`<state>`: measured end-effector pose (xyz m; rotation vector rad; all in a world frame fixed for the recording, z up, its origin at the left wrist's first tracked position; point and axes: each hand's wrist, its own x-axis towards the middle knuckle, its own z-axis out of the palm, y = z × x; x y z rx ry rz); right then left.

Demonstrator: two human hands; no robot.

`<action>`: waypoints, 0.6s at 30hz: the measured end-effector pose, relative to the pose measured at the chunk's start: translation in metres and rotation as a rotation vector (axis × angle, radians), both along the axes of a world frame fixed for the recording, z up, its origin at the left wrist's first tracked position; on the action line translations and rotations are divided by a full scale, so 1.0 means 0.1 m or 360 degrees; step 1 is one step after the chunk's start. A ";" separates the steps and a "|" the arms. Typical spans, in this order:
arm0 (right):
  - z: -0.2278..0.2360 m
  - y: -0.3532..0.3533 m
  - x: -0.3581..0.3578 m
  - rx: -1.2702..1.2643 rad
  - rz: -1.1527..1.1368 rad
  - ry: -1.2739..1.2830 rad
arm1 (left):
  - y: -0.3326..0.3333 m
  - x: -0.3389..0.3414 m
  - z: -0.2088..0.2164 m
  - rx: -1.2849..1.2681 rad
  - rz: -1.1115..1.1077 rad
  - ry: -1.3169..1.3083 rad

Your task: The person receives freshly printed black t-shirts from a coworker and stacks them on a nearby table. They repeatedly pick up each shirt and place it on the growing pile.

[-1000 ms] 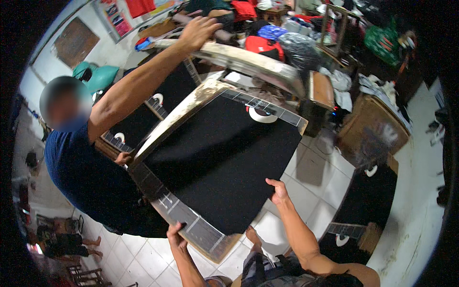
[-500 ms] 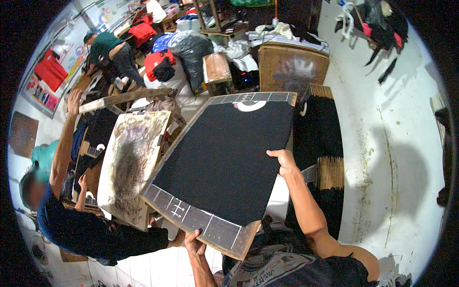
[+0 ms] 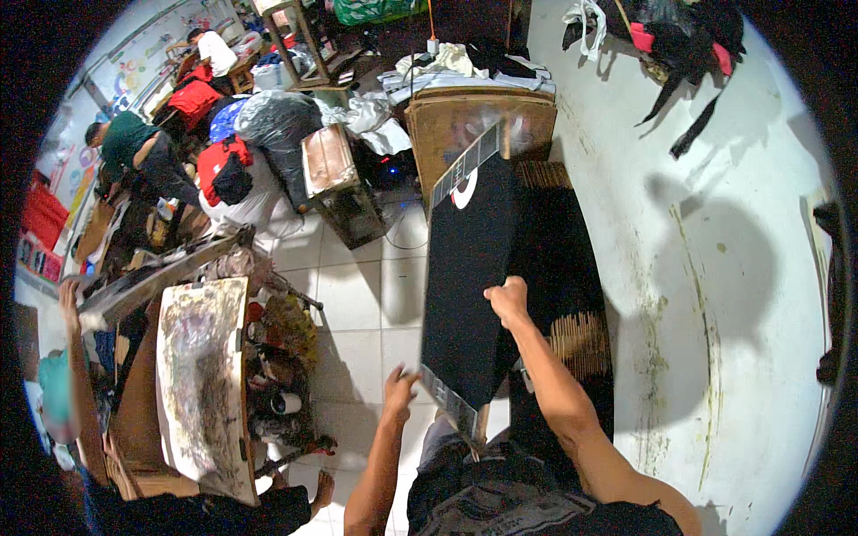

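Observation:
A flat wooden board (image 3: 465, 268) wrapped in black cloth stands tilted in front of me, a white ring print near its far end and dark, white-lined strips at both ends. My right hand (image 3: 509, 302) is closed on its right edge, about midway along. At the near left corner, my left hand (image 3: 401, 393) has curled fingers at the board's edge; its fingertips are partly hidden. Just to the right lies a stack of similar black-covered boards (image 3: 559, 250), with bare wooden ends (image 3: 581, 344) showing in layers.
On the left, a co-worker's raised hand (image 3: 69, 304) touches a wooden frame (image 3: 170, 277) beside a paint-stained panel (image 3: 204, 384). Ahead are a wooden box (image 3: 335, 170), stuffed bags (image 3: 281, 125) and a brown cabinet (image 3: 474, 134). A white wall (image 3: 652, 295) runs along the right.
The board has swung right and tipped steeply, from lying broad across my view to nearly edge-on beside the stack. Both hands moved with it, and my view turned right.

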<state>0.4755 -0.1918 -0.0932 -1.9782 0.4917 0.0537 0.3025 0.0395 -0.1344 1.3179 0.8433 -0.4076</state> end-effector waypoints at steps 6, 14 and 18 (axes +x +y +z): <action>-0.81 -0.16 0.31 -0.0681 0.0246 -0.0184 | -1.26 2.50 0.12 0.0287 -0.0619 -0.0753; -2.01 -0.70 0.20 -0.0580 0.0245 0.0060 | -2.15 3.16 -0.79 0.0940 -0.1379 -0.0288; -2.04 -0.78 0.29 0.0357 -0.0443 0.0124 | -2.37 3.30 -1.12 0.0831 -0.1553 -0.0241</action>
